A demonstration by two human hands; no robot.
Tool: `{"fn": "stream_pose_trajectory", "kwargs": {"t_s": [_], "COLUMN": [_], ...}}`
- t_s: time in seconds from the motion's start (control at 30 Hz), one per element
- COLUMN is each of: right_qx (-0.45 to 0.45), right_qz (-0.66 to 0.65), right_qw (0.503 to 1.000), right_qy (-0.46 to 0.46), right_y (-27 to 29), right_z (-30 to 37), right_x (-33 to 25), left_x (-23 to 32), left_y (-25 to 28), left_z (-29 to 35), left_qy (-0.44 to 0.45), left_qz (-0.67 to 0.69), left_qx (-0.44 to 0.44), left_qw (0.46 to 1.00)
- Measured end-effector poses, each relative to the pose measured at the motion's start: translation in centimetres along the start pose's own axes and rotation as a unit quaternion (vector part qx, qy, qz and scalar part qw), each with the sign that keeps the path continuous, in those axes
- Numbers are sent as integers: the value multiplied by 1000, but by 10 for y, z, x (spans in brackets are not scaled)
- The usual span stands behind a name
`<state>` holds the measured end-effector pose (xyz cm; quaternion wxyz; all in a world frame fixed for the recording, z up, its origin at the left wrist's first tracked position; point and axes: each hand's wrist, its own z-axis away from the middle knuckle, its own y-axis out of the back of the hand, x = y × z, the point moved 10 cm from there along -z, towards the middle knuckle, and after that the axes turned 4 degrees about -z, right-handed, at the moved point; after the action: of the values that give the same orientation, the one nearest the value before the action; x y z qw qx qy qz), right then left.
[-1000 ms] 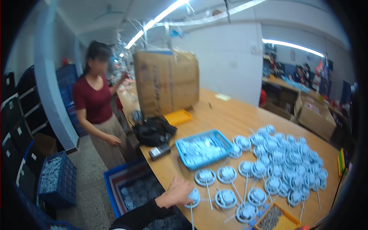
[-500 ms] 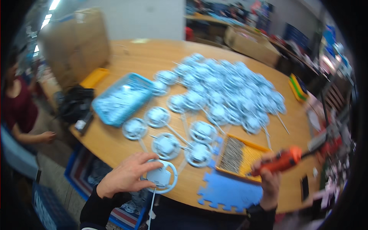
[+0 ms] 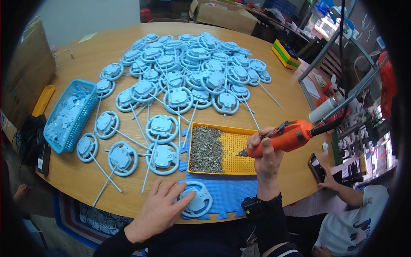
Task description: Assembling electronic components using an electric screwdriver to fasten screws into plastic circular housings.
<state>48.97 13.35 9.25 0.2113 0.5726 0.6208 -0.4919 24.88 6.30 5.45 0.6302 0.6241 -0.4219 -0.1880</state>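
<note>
Right grip [image 3: 269, 159] wraps orange screwdriver [image 3: 287, 138]; spread left grip [image 3: 159, 210] touches wheel [image 3: 199, 203].

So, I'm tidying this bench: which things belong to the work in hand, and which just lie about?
Job, apparently: blue wheel at left hand, orange driver in right hand, tray of metal pieces, blue mat.
Likely lying about: yellow-green box, cardboard box, pale slip.

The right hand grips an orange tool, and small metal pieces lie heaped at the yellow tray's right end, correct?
Not quite: in the head view, the small metal pieces lie heaped at the left end of the yellow tray. The right hand does grip the orange tool.
</note>
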Motion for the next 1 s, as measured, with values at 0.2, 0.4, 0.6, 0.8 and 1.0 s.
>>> {"fn": "stream_pose_trajectory", "kwargs": {"t_s": [0.2, 0.4, 0.6, 0.8, 1.0], "right_qx": [10, 17, 4, 4, -43], "right_qz": [1, 7, -4, 1, -17], "right_qw": [1000, 1000, 1000, 1000, 999], "right_qy": [-23, -20, -20, -29, -4], "right_y": [10, 22, 16, 10, -26], "right_z": [0, -1, -2, 0, 15], "right_x": [17, 22, 25, 18, -39], "left_x": [-4, 0, 5, 4, 2], "left_y": [-21, -31, -36, -38, -37], "left_z": [4, -13, -24, -28, -33], "left_qy": [143, 122, 107, 112, 131], "left_qz": [74, 68, 70, 73, 78], "left_qx": [63, 88, 82, 76, 92], "left_qw": [985, 986, 988, 988, 984]}}
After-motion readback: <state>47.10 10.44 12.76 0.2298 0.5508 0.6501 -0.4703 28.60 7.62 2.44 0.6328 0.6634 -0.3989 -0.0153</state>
